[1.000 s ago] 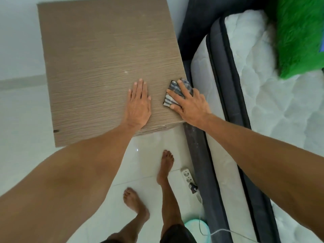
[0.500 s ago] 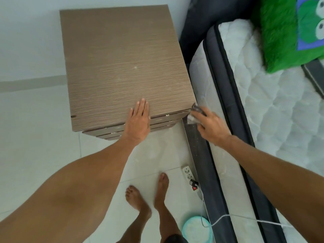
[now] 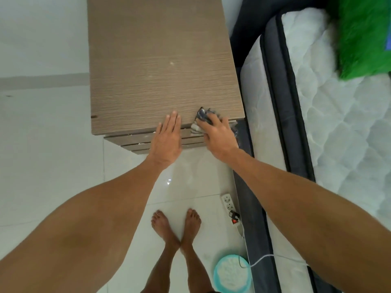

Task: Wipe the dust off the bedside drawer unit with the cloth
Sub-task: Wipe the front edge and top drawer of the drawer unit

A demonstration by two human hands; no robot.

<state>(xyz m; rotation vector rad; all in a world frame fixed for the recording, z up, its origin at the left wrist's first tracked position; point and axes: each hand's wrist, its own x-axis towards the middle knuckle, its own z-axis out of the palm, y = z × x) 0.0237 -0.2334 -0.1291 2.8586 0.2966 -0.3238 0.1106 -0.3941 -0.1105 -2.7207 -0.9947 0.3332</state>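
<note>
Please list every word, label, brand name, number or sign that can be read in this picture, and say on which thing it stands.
None: no text can be read anywhere in the picture.
Drawer unit: plain wood grain, no label.
Cloth under the right hand: stripes only, no writing.
Power strip: any marking is too small to read.
Green pillow: a blue patch at the picture's edge, no letters visible.

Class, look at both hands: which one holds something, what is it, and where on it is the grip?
The right hand holds the cloth, bunched under its fingers at the drawer unit's front right edge. The left hand rests flat, holding nothing.
</note>
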